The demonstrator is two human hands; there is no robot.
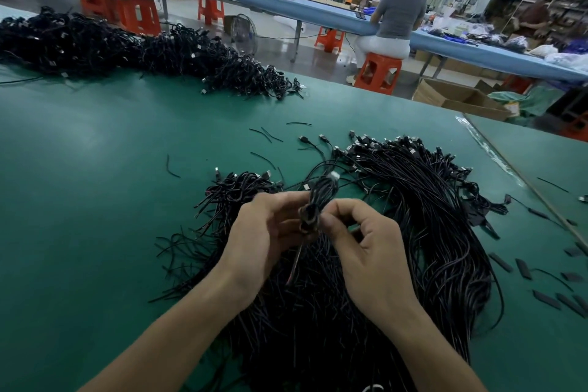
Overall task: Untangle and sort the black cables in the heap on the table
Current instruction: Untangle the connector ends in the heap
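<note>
Black cable heap: lies on the green table, near edge, spreading from under both forearms out to the right; plug ends fan along its far side.
Cable bundle: small coiled hank, held upright above the heap, a white tip at its top.
Left hand: fingers curled round the bundle's lower part.
Right hand: thumb and forefinger pinch the bundle's lower end from the right; other fingers curled.
Loose cable offcuts: scattered on the table beyond the heap.
Flat black sleeves: strewn at the right of the table.
Second cable heap: far-left edge of the table, well apart.
Background: orange stool with a seated person at a blue bench; cardboard box.
</note>
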